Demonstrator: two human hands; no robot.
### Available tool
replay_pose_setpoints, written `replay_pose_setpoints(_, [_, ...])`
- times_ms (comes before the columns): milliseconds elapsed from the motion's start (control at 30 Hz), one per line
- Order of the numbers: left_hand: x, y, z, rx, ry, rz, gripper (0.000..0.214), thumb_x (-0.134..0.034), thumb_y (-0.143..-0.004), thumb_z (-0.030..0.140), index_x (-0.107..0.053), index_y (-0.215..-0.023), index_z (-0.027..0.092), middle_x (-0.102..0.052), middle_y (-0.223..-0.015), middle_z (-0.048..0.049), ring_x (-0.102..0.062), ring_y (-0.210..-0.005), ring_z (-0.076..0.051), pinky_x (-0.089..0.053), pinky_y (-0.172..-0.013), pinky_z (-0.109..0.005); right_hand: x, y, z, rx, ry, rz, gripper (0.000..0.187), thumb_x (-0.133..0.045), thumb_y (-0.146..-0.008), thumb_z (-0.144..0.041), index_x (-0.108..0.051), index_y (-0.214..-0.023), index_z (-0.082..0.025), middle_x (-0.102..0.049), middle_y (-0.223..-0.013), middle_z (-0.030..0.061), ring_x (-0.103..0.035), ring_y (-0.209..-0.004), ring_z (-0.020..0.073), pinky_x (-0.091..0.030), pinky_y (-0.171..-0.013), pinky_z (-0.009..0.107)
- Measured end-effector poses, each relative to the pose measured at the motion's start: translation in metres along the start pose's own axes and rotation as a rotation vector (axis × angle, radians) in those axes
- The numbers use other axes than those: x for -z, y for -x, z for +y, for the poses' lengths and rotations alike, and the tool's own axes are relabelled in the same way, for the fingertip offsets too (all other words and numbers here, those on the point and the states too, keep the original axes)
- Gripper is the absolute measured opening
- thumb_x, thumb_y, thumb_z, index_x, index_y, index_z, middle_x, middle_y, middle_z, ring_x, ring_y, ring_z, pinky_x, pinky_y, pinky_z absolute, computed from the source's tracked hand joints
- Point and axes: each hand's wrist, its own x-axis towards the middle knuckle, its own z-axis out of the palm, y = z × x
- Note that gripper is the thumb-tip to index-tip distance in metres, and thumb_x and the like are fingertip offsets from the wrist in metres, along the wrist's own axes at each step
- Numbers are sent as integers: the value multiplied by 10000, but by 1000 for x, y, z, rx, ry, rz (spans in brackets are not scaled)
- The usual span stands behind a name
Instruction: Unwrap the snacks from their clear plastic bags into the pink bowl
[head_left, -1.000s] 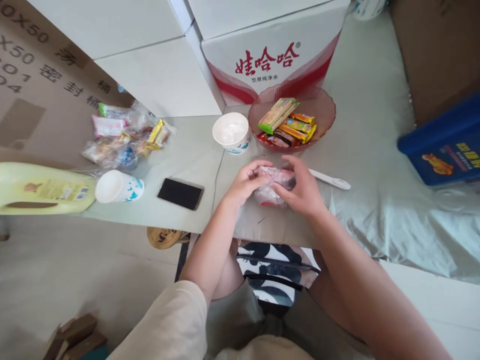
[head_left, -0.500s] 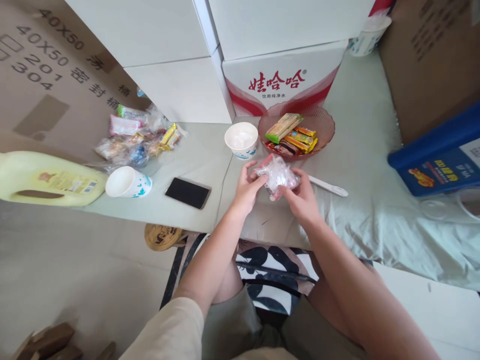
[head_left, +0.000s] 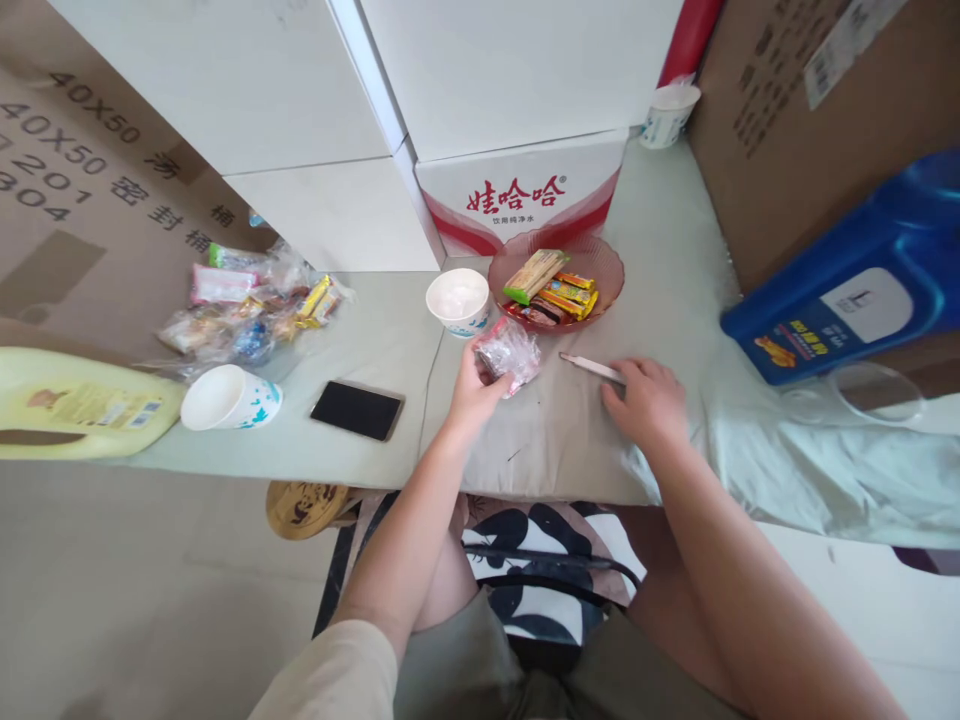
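Observation:
My left hand (head_left: 471, 385) is closed on a small clear plastic snack packet (head_left: 510, 353) with something red inside, held just above the table in front of the pink bowl (head_left: 609, 268). The bowl holds several wrapped snack bars. My right hand (head_left: 646, 400) lies on the table over the handle end of a thin white tool (head_left: 589, 366), fingers curled on it. A white paper cup (head_left: 458, 300) stands just left of the bowl.
A black phone (head_left: 357, 410), a tipped paper cup (head_left: 229, 398) and a pile of wrapped snacks (head_left: 251, 300) lie to the left. A yellow jug (head_left: 79, 403) is at far left, a blue jug (head_left: 847, 280) at right. Cartons (head_left: 517, 195) stand behind.
My right hand let go of the packet and moved right onto the white tool. The left hand keeps the packet alone. The view shifted.

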Motion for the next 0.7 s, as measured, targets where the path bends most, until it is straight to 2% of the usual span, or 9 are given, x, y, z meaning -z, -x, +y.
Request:
replay_pose_setpoints(67, [0, -3, -6, -28, -40, -13, 765, -873, -621, 221, -494, -1284, 266, -699, -1199, -71, -701, -1047, -222, -545, -952, -382, 6, 5, 11, -14, 55, -46, 352, -472, -904, -322, -735, -1087, -175, -718, -1155, 168, -623, -1067, 336, -460, -874, 439])
replay_pose_setpoints(133, [-2, -3, -9, -65, -94, -8, 744, -857, -626, 213, -498, -1276, 262, -684, -1214, -73, -692, -1057, -216, -534, -960, -378, 13, 11, 13, -62, -4, -55, 371, -423, -938, -355, -739, -1029, -183, -744, -1020, 147, -657, -927, 297, -460, -781, 387])
replay_pose_setpoints(233, [-7, 0, -10, -95, -159, -5, 713, -824, -642, 196, -511, -1281, 247, -677, -1213, -77, -687, -1062, -209, -522, -966, -366, 19, 20, 0, -116, -279, -106, 437, -364, -973, -453, -717, -911, -203, -700, -718, 80, -637, -667, 230, -441, -650, 329])
replay_pose_setpoints(300, [-12, 5, -9, -87, -175, -20, 714, -813, -641, 183, -516, -1287, 239, -686, -1183, -74, -693, -1030, -202, -524, -951, -357, 16, 24, -17, -67, -442, -145, 455, -352, -977, -489, -696, -858, -216, -652, -621, 46, -620, -598, 210, -445, -626, 313])
replay_pose_setpoints(367, [-17, 10, -6, -77, -167, -40, 724, -821, -624, 178, -521, -1280, 239, -698, -1146, -65, -698, -987, -192, -531, -929, -345, 9, 26, -33, 16, -478, -138, 419, -368, -971, -464, -695, -865, -225, -673, -655, 51, -639, -631, 211, -453, -647, 309])
replay_pose_setpoints(467, [-19, 16, 1, -54, -58, -32, 745, -857, -592, 205, -519, -1254, 258, -707, -1119, -52, -702, -972, -182, -543, -896, -317, -2, 23, -48, 120, -389, -133, 395, -369, -976, -407, -719, -927, -233, -725, -789, 80, -667, -732, 227, -441, -671, 310])
replay_pose_setpoints(600, [-2, 13, 18, -4, 176, 164, 729, -860, -633, 318, -471, -1248, 347, -682, -1218, -31, -694, -1048, -170, -566, -855, -291, -9, 20, -44, 196, -298, -222, 405, -369, -999, -378, -751, -1004, -242, -755, -913, 94, -680, -812, 239, -433, -679, 311])
replay_pose_setpoints(700, [14, 9, 25, -18, 205, 253, 713, -858, -645, 342, -465, -1238, 383, -634, -1330, -22, -671, -1124, -157, -566, -855, -269, -7, 17, -30, 123, -222, -220, 373, -412, -981, -346, -764, -1039, -239, -768, -1008, 110, -677, -853, 257, -440, -693, 333])
